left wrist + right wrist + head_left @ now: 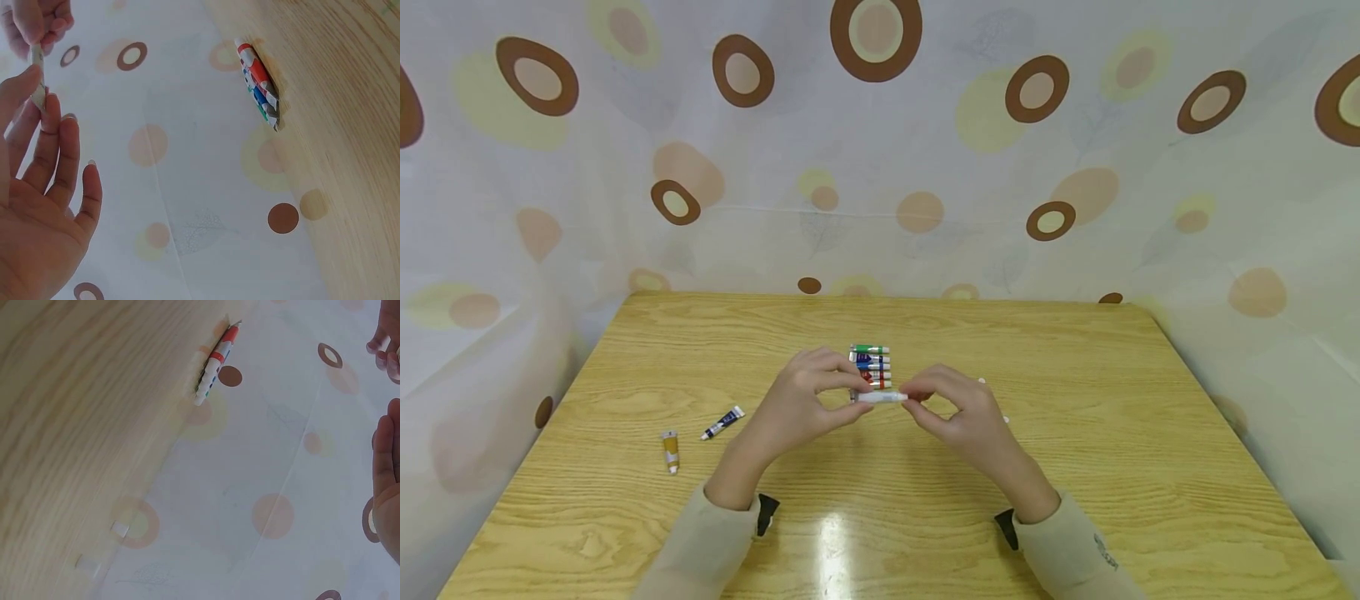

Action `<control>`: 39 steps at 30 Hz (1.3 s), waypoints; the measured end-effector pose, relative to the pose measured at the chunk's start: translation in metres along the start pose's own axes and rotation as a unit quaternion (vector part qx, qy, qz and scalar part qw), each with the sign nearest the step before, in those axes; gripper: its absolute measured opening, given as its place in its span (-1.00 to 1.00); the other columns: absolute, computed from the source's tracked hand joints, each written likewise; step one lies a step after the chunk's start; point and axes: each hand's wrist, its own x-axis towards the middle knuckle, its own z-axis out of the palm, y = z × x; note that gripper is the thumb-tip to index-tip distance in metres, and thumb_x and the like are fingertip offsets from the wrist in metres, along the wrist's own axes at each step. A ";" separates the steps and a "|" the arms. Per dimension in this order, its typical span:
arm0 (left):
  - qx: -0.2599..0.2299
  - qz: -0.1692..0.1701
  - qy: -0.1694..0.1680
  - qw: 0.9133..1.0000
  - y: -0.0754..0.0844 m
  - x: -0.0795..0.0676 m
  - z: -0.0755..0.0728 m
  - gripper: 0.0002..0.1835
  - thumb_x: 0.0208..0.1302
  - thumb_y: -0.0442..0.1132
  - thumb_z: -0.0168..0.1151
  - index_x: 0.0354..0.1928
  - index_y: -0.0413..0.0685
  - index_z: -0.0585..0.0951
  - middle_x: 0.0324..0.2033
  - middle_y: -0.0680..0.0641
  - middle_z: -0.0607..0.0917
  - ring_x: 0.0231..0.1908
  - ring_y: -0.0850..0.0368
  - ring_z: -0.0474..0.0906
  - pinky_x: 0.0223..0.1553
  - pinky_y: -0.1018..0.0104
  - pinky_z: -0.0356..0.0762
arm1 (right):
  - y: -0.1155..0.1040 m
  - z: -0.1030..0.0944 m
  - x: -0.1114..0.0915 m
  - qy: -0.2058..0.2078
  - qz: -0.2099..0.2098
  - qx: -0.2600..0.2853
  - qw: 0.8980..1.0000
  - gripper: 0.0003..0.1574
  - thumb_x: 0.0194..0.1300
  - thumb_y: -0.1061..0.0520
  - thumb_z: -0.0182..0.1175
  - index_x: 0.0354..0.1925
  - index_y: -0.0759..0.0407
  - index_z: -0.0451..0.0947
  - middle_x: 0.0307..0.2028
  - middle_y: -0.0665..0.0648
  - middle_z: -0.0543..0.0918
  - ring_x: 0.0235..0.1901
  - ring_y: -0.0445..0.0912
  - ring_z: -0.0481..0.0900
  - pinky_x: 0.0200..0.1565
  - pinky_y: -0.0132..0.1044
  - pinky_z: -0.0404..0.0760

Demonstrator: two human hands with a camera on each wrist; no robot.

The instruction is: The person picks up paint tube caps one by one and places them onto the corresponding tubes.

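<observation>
Between both hands, a small white paint tube point(882, 397) is held level above the table. My left hand point(801, 400) pinches its body between thumb and fingers; in the left wrist view the other fingers of that hand point(53, 187) are spread. At the tube's white cap end, my right hand point(966, 408) pinches with thumb and forefinger. In the right wrist view only part of the right hand point(389, 481) shows at the edge, and the tube is mostly hidden. Just beyond the held tube lies a row of paint tubes, among them a green one point(870, 349) and a red one point(232, 334).
On the left of the wooden table point(1075, 350) lie a dark blue paint tube point(722, 423) and an ochre one point(671, 452). Two small white pieces point(120, 529) lie to the right, partly behind the right hand in the head view. A patterned curtain point(880, 167) hangs around the table.
</observation>
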 end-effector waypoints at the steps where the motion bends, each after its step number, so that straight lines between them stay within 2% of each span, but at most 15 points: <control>1: -0.002 0.002 0.000 1.000 0.000 0.000 0.000 -0.83 0.03 -0.27 0.64 -0.31 0.00 0.83 -0.30 0.11 0.77 -0.28 0.20 0.59 -0.14 0.18 0.55 | -0.001 0.000 0.000 -0.001 0.003 -0.001 1.000 -0.71 0.13 0.43 0.46 -0.18 0.20 0.73 -0.25 0.09 0.78 -0.28 -0.12 0.72 -0.17 -0.42 0.71; 11: 0.015 0.026 0.013 0.999 -0.001 0.000 0.002 -0.83 0.01 -0.29 0.64 -0.33 0.00 0.82 -0.31 0.10 0.77 -0.29 0.21 0.59 -0.10 0.14 0.59 | -0.001 0.000 -0.001 -0.005 0.004 0.000 1.000 -0.72 0.13 0.45 0.44 -0.20 0.19 0.73 -0.27 0.10 0.78 -0.34 -0.12 0.70 -0.28 -0.24 0.76; 15: 0.028 0.034 0.019 0.999 0.000 0.000 0.003 -0.83 0.00 -0.27 0.65 -0.34 -0.01 0.82 -0.32 0.09 0.76 -0.29 0.20 0.58 -0.15 0.18 0.57 | 0.000 0.000 -0.002 -0.008 0.005 -0.003 1.000 -0.76 0.17 0.43 0.43 -0.20 0.19 0.73 -0.28 0.09 0.78 -0.34 -0.13 0.71 -0.27 -0.26 0.75; 23: 0.020 0.012 0.008 1.000 0.001 -0.001 0.002 -0.84 0.04 -0.24 0.63 -0.32 -0.02 0.83 -0.31 0.10 0.77 -0.27 0.20 0.59 -0.13 0.18 0.57 | 0.001 0.000 -0.001 -0.015 -0.006 -0.022 1.000 -0.73 0.11 0.42 0.47 -0.20 0.23 0.73 -0.28 0.08 0.78 -0.31 -0.15 0.72 -0.19 -0.43 0.72; 28: 0.022 -0.001 -0.016 1.000 0.001 -0.001 0.003 -0.85 0.08 -0.21 0.62 -0.31 -0.01 0.84 -0.30 0.11 0.77 -0.25 0.20 0.60 -0.12 0.20 0.56 | 0.001 0.000 -0.001 -0.020 -0.014 -0.028 0.999 -0.72 0.08 0.44 0.48 -0.22 0.24 0.73 -0.27 0.09 0.78 -0.30 -0.14 0.72 -0.20 -0.40 0.73; 30: 0.027 -0.004 -0.022 0.999 0.001 -0.001 0.003 -0.84 0.07 -0.20 0.63 -0.30 -0.01 0.85 -0.30 0.10 0.77 -0.25 0.20 0.60 -0.14 0.21 0.55 | 0.001 0.000 -0.001 -0.024 -0.015 -0.031 0.999 -0.78 0.14 0.40 0.47 -0.22 0.25 0.73 -0.27 0.10 0.78 -0.30 -0.14 0.73 -0.21 -0.37 0.74; 32: 0.032 -0.005 -0.025 0.999 0.002 -0.001 0.003 -0.83 0.06 -0.19 0.64 -0.30 -0.03 0.85 -0.30 0.09 0.77 -0.24 0.19 0.61 -0.15 0.22 0.55 | 0.001 -0.001 -0.002 -0.030 -0.015 -0.036 0.999 -0.91 0.28 0.27 0.42 -0.22 0.25 0.73 -0.27 0.09 0.78 -0.30 -0.15 0.73 -0.22 -0.34 0.75; 33: 0.035 -0.004 -0.026 0.999 0.002 -0.001 0.004 -0.82 0.05 -0.18 0.64 -0.30 -0.03 0.85 -0.30 0.09 0.77 -0.24 0.18 0.61 -0.16 0.22 0.55 | 0.001 -0.001 -0.002 -0.032 -0.017 -0.038 0.999 -0.89 0.35 0.20 0.38 -0.22 0.25 0.73 -0.27 0.09 0.78 -0.30 -0.15 0.73 -0.23 -0.33 0.75; 36: 0.045 0.001 -0.022 0.999 0.002 -0.001 0.005 -0.80 0.03 -0.17 0.65 -0.29 -0.04 0.85 -0.29 0.08 0.77 -0.22 0.17 0.62 -0.15 0.21 0.56 | 0.002 -0.002 -0.002 -0.035 -0.024 -0.043 0.998 -0.67 0.49 0.02 0.20 -0.23 0.25 0.72 -0.27 0.09 0.77 -0.31 -0.16 0.72 -0.25 -0.31 0.75; 39: 0.055 0.010 -0.013 0.998 0.002 -0.001 0.007 -0.79 0.02 -0.17 0.66 -0.29 -0.04 0.85 -0.29 0.08 0.76 -0.20 0.16 0.62 -0.14 0.20 0.58 | 0.003 -0.002 -0.002 -0.035 -0.033 -0.045 0.998 -0.65 0.52 0.01 0.17 -0.23 0.25 0.72 -0.28 0.09 0.77 -0.32 -0.16 0.71 -0.25 -0.34 0.75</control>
